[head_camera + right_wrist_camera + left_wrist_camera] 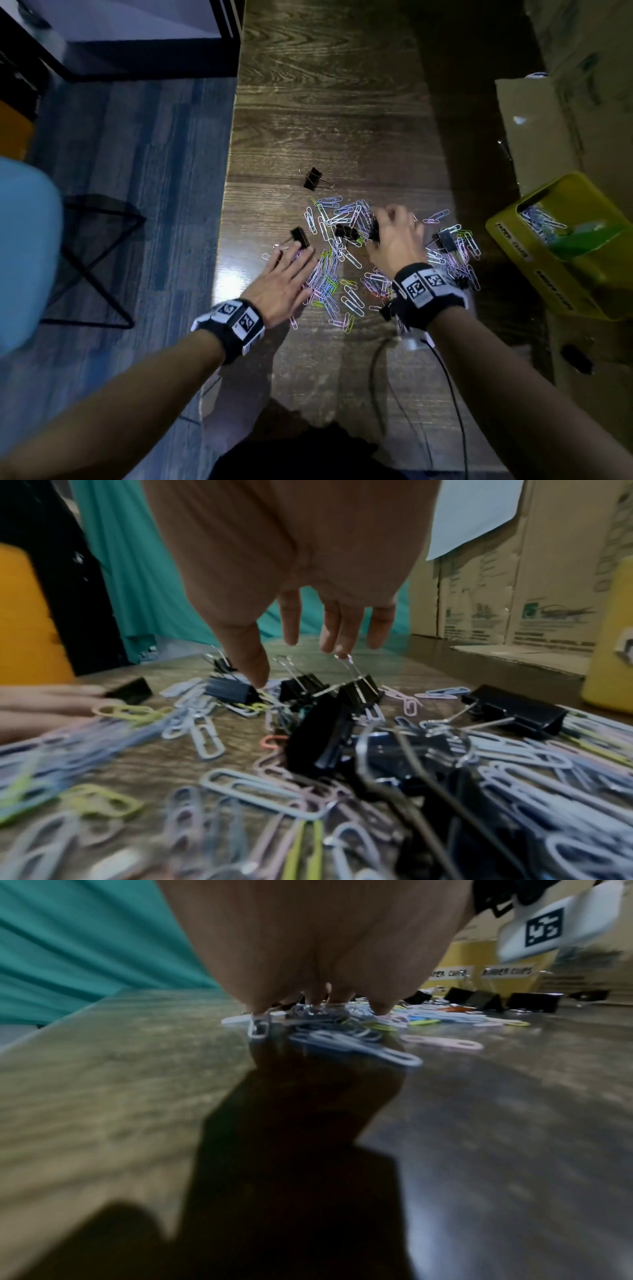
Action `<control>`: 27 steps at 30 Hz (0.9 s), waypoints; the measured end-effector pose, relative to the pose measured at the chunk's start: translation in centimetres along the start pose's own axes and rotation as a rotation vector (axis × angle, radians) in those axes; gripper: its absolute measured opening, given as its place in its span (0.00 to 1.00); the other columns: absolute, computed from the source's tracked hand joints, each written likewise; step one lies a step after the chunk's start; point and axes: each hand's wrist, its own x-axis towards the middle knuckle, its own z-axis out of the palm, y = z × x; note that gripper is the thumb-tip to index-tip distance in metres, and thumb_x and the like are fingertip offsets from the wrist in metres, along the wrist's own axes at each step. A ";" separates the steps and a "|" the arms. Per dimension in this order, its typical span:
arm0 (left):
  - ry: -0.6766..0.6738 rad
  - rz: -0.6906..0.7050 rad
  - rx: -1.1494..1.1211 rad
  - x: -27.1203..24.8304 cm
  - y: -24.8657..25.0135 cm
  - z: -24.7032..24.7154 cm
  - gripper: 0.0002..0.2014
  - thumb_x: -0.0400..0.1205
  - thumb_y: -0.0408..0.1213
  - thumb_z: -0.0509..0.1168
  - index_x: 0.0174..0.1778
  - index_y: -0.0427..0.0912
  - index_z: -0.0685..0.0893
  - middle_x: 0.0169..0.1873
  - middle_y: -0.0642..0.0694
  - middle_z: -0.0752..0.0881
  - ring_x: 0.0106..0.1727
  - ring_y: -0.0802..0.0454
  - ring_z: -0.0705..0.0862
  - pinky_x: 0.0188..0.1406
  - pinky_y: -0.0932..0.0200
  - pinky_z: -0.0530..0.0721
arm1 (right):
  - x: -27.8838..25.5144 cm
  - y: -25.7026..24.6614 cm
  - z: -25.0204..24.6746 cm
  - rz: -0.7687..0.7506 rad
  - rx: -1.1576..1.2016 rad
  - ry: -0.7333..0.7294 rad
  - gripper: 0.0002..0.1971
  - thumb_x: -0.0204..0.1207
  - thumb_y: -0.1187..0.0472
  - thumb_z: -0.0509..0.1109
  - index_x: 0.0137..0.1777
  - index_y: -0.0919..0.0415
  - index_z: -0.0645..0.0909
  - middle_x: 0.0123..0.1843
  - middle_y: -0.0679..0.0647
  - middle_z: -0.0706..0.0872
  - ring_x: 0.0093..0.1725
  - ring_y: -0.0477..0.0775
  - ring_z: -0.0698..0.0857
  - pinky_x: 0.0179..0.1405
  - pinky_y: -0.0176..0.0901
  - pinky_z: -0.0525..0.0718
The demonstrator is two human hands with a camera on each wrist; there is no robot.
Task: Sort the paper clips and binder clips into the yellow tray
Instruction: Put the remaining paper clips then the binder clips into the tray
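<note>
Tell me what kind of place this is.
Probably an office or storeroom: a dark wooden desk strewn with paper clips, cardboard boxes stacked beside it, and carpet-tile flooring.

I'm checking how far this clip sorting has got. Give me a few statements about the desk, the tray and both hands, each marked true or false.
1. The yellow tray already holds some paper clips. True.
2. The left hand lies with fingers stretched over paper clips on the wooden table. True.
3. The right hand is lifting a binder clip high over the tray. False: it is down over the pile, far from the tray, fingers hanging straight in the right wrist view.
4. All binder clips are sorted. False: several black ones remain on the table, such as the lone binder clip beyond the pile.
5. The tray sits to the person's left. False: it is on the right.
</note>
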 end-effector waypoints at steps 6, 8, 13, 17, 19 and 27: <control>0.001 0.003 -0.178 0.4 -1.4 -0.5 0.36 0.78 0.63 0.26 0.81 0.50 0.45 0.80 0.51 0.41 0.81 0.47 0.35 0.79 0.42 0.39 | -5.9 -2.8 3.3 -0.394 0.084 0.072 0.29 0.67 0.68 0.70 0.71 0.60 0.74 0.73 0.65 0.73 0.74 0.65 0.71 0.75 0.62 0.69; -0.025 0.000 -0.176 1.5 -2.6 -1.4 0.38 0.76 0.65 0.24 0.81 0.51 0.44 0.80 0.51 0.39 0.80 0.49 0.33 0.79 0.41 0.37 | -7.4 -3.0 4.8 -0.425 0.030 -0.132 0.33 0.74 0.61 0.67 0.79 0.57 0.62 0.82 0.64 0.60 0.82 0.64 0.57 0.81 0.64 0.54; 0.085 -0.068 -0.192 2.2 -4.0 -3.3 0.33 0.79 0.58 0.33 0.80 0.50 0.53 0.79 0.52 0.41 0.80 0.51 0.36 0.78 0.38 0.39 | -10.2 -2.2 7.1 -0.427 -0.056 -0.284 0.30 0.78 0.54 0.63 0.80 0.56 0.60 0.84 0.60 0.52 0.83 0.66 0.50 0.80 0.64 0.40; 0.012 -0.126 -0.204 -0.5 -1.4 -1.1 0.37 0.78 0.64 0.29 0.81 0.50 0.48 0.79 0.50 0.39 0.80 0.50 0.35 0.79 0.37 0.42 | -10.6 -1.8 6.4 -0.398 0.035 -0.207 0.32 0.76 0.58 0.66 0.80 0.55 0.61 0.83 0.61 0.57 0.83 0.64 0.52 0.82 0.63 0.46; 0.001 -0.128 -0.248 -1.9 0.6 0.1 0.42 0.75 0.67 0.24 0.81 0.47 0.51 0.79 0.49 0.40 0.80 0.49 0.37 0.79 0.37 0.43 | -9.9 -2.1 5.9 -0.331 0.065 -0.197 0.36 0.76 0.53 0.67 0.81 0.54 0.55 0.84 0.61 0.53 0.83 0.63 0.49 0.82 0.61 0.48; 0.031 -0.172 -0.405 -3.9 6.0 1.0 0.34 0.82 0.57 0.52 0.80 0.40 0.55 0.81 0.40 0.49 0.82 0.42 0.45 0.80 0.42 0.50 | -10.4 -2.7 6.2 -0.257 -0.033 -0.254 0.34 0.76 0.48 0.69 0.78 0.59 0.62 0.76 0.62 0.65 0.76 0.64 0.62 0.75 0.58 0.67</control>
